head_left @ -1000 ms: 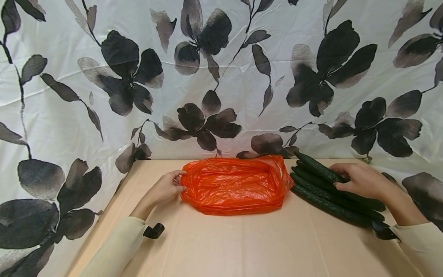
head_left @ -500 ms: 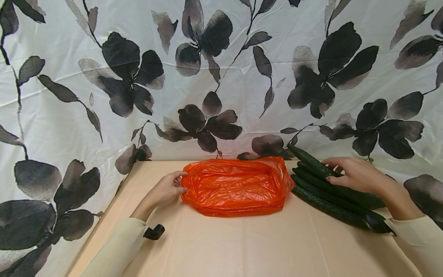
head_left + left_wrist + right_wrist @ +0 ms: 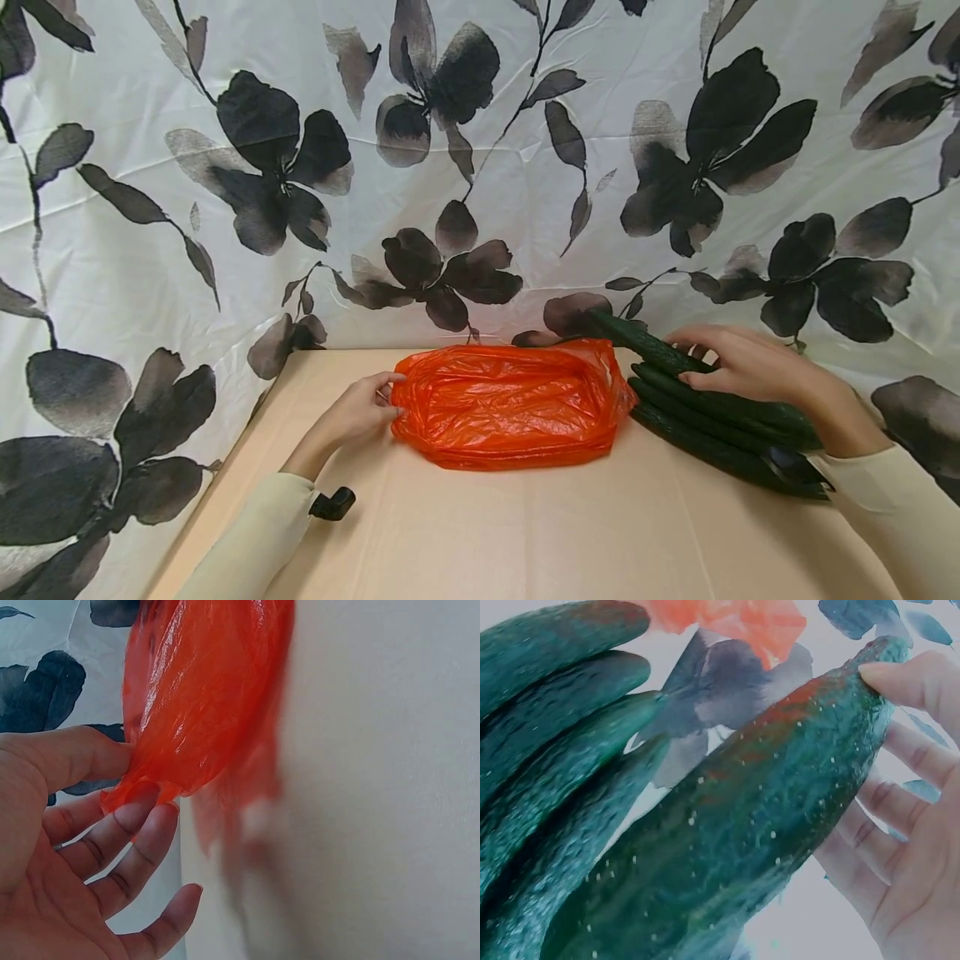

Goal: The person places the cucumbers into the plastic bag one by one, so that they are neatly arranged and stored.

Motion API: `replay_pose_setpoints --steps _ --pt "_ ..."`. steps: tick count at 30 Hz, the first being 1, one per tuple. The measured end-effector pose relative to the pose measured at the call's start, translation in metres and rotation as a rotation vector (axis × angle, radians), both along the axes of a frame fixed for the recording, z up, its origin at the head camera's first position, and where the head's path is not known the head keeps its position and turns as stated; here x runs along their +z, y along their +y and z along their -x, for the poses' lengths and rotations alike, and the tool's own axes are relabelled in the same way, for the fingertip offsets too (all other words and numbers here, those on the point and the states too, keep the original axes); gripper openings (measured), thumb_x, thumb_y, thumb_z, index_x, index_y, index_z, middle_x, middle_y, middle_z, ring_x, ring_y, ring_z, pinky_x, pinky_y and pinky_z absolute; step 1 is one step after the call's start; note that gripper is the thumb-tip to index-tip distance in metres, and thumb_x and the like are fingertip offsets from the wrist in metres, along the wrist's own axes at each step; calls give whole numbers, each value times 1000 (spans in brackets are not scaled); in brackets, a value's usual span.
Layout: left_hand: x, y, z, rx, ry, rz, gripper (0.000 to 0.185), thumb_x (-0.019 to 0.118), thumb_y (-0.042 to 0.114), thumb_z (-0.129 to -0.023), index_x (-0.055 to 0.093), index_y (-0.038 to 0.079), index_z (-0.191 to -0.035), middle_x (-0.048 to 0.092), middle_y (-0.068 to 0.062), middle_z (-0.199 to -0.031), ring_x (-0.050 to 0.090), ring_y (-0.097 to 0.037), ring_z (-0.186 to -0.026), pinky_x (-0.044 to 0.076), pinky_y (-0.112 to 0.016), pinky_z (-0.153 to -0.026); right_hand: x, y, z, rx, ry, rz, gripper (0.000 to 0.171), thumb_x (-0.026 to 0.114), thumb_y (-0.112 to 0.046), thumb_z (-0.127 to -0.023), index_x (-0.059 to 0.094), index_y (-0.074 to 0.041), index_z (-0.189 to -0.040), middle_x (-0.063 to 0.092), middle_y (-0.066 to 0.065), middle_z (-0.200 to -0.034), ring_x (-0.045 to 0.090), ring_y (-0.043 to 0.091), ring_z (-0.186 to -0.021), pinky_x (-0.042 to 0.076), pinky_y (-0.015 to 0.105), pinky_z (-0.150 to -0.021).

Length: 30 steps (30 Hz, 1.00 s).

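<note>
One cucumber (image 3: pixel 647 342) in right hand (image 3: pixel 738 364), tip bagward.

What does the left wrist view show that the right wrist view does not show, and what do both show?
Only the left wrist view shows the left hand, its thumb and fingers pinching the edge of the orange plastic bag above the tan table.

Only the right wrist view shows the right hand gripping one cucumber, raised from the other cucumbers lying side by side.

Both show the orange plastic bag and the flower-printed cloth behind.
</note>
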<state>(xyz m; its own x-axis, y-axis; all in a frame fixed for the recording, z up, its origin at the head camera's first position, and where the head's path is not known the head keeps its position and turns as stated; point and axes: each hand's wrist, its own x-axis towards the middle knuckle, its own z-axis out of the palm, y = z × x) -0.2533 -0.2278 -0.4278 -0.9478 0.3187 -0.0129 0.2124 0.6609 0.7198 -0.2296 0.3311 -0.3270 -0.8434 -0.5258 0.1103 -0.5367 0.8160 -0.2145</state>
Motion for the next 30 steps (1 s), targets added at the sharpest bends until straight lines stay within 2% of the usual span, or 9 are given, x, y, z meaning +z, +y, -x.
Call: replay_pose_setpoints --steps 3,10,19,25,30 --pt "0 0 0 -5 -1 2 52 72 0 -85 57 -6 -135 60 -12 -93 58 -22 -81 49 -34 -74 4 -7 1 23 -21 17 48 77 -28 -88 63 -16 -133 67 -10 -107 63 8 -93 56 25 -73" --pt "1 -1 -2 -11 7 -1 52 72 -1 -84 58 -6 -134 59 -12 -92 57 -21 -80 49 -33 -74 11 -24 1 53 -32 21 50 76 -31 -89 62 -16 -134 69 -4 -113 65 12 -97 59 37 -78" --pt "1 -1 -3 -19 -11 -21 54 73 0 -84 56 -6 -135 59 -12 -92 57 -21 -79 49 -31 -72 17 -44 9 148 -67 85 52 75 -27 -91 58 -16 -139 64 3 -129 65 21 -109 59 38 -82" --pt "-1 -1 -3 -34 -1 -37 57 74 -1 -83 55 -7 -136 60 -12 -91 58 -19 -78 48 -29 -71 24 -60 14 228 -44 101 49 74 -27 -92 58 -19 -138 65 -1 -125 64 18 -110 58 39 -84" --pt "0 0 -3 -42 -5 -42 57 73 -1 -83 55 -7 -137 60 -11 -90 58 -19 -78 49 -30 -71 29 -78 16 245 -47 107 52 77 -21 -88 58 -20 -137 65 -2 -123 64 17 -109 57 40 -84"
